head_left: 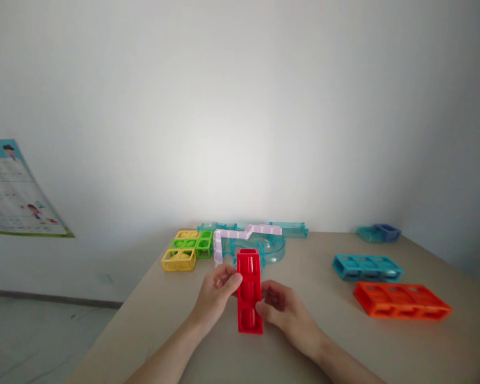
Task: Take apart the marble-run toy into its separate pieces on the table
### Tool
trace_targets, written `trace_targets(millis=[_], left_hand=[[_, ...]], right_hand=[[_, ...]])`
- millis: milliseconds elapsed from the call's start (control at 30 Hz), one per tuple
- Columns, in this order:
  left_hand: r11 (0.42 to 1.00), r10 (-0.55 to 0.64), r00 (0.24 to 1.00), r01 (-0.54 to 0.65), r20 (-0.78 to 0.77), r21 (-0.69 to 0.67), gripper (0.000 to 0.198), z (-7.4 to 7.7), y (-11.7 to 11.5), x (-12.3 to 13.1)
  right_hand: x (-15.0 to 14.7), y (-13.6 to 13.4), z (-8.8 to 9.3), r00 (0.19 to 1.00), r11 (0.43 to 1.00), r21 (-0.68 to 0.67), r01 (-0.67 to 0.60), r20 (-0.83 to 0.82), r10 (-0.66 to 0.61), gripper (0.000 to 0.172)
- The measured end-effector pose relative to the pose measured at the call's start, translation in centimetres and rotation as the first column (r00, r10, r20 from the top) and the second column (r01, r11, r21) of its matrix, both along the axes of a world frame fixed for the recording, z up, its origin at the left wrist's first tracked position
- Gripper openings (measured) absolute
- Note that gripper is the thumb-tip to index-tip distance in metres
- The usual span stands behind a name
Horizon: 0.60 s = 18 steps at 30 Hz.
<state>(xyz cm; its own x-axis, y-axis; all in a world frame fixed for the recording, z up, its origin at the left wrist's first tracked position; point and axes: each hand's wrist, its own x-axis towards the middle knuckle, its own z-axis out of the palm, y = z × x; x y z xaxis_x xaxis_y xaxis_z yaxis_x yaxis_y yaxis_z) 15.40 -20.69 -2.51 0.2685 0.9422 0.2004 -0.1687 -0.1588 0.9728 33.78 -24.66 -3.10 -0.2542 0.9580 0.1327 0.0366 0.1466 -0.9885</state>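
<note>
Upright in front of me is a red plastic three-section block point(249, 292), a long piece with a rounded channel showing in each section. My left hand point(218, 290) grips its left edge near the upper middle, thumb on the front face. Lower down, my right hand point(284, 312) pinches the right edge with thumb and fingers. Behind the block, part of a clear teal track piece point(274, 248) is hidden by it. A lilac zigzag strip point(228, 234) lies just beyond my left hand.
Yellow blocks point(178, 260) and green blocks point(204, 244) sit at the back left of the table point(304, 288). To the right lie a teal three-section block point(367, 266) and an orange one point(402, 301). A blue piece point(388, 232) stands at the far right, near the wall point(240, 117).
</note>
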Motion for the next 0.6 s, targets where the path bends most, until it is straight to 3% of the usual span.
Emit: trace_targets(millis=[233, 333, 467, 533, 600], left_hand=[[1.0, 0.021, 0.998, -0.022, 0.057, 0.006, 0.031, 0.1, 0.2, -0.2], [0.999, -0.016, 0.995, 0.019, 0.101, -0.032, 0.026, 0.2, 0.1, -0.2], [0.987, -0.096, 0.987, 0.111, 0.131, -0.113, 0.037, 0.4, 0.0, -0.1], [0.985, -0.118, 0.986, 0.131, 0.119, -0.109, 0.034, 0.4, 0.0, -0.1], [0.984, -0.11, 0.985, 0.126, 0.133, -0.125, 0.031, 0.3, 0.1, -0.1]], right_hand=[[-0.1, -0.2, 0.2, 1.0, 1.0, 0.014, -0.028, 0.003, 0.028, 0.031], [-0.2, -0.3, 0.0, 0.999, 1.0, 0.011, -0.029, 0.014, 0.029, 0.032], [-0.1, -0.3, -0.4, 0.997, 0.999, 0.019, -0.035, 0.064, 0.034, 0.03], [0.0, -0.2, -0.2, 0.988, 0.998, 0.062, -0.001, 0.152, -0.009, 0.028], [0.1, -0.3, 1.0, 0.952, 0.976, 0.193, 0.103, 0.264, -0.152, 0.026]])
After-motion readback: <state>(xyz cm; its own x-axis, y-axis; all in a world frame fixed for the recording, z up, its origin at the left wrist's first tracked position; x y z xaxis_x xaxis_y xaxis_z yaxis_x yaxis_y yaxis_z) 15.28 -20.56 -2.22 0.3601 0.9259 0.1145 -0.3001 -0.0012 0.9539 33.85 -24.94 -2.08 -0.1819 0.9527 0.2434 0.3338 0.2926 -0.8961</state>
